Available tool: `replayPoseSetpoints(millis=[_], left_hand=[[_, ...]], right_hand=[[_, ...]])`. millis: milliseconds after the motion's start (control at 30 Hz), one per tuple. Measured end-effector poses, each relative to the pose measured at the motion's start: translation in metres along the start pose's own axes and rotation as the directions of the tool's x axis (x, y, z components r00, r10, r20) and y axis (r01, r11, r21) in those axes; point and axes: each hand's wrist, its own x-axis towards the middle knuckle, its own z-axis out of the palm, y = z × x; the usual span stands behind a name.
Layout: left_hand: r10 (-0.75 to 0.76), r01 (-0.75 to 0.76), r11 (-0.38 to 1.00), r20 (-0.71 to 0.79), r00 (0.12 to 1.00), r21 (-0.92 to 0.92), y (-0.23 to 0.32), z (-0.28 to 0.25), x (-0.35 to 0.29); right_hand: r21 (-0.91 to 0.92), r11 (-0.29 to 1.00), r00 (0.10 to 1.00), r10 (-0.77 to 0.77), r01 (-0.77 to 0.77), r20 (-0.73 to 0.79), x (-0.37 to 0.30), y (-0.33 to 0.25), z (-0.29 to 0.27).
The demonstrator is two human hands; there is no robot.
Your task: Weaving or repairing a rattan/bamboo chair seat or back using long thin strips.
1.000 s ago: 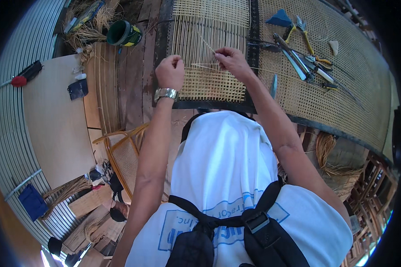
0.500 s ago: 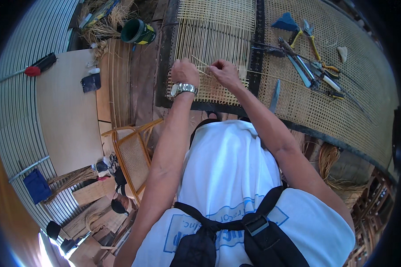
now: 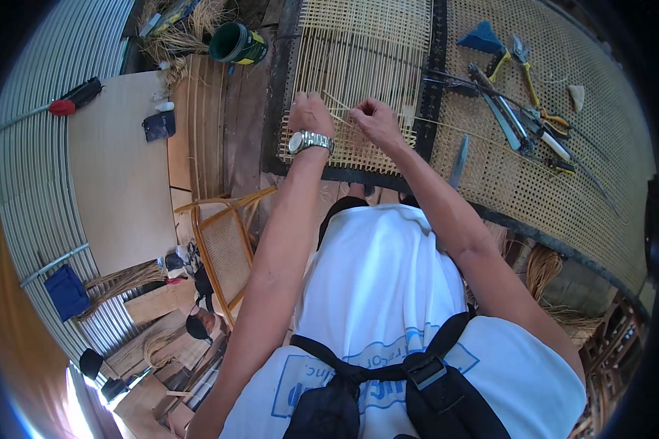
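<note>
A pale cane panel (image 3: 366, 40) is stretched in a dark frame, with long strands running away from me and a tighter weave at the near end. Over its near left part my left hand (image 3: 311, 115) is closed, knuckles up, fingertips hidden; a metal watch (image 3: 310, 142) is on that wrist. A thin cane strip (image 3: 337, 101) slants across the gap between my hands. My right hand (image 3: 377, 121) is pinched, thumb against curled fingers, at the strip just above the weave. Another cane length trails rightward past the frame bar.
Right of the panel lies finished cane mesh (image 3: 586, 157) bearing yellow-handled pliers (image 3: 526, 72), a flat blade (image 3: 459, 161), a blue piece (image 3: 481, 36) and long dark rods. A green bucket (image 3: 238, 45) stands at far left. A rattan chair (image 3: 225, 252) is by my left arm.
The whole view has shifted slightly. My hands stay over the same part of the panel, and the right fingers look a little more curled.
</note>
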Motion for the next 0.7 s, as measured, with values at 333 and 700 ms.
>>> replayPoseSetpoints(millis=[333,700], left_hand=[[-0.07,0.058,0.987,0.075,0.995,0.153,0.023,-0.012,0.005],[-0.037,0.036,0.999,0.016,0.999,0.035,0.011,-0.012,-0.01]], right_hand=[[-0.089,0.996,0.999,-0.018,0.014,-0.034,0.003,0.004,0.0],[-0.21,0.969,0.99,-0.138,0.13,-0.024,0.011,-0.009,0.019]])
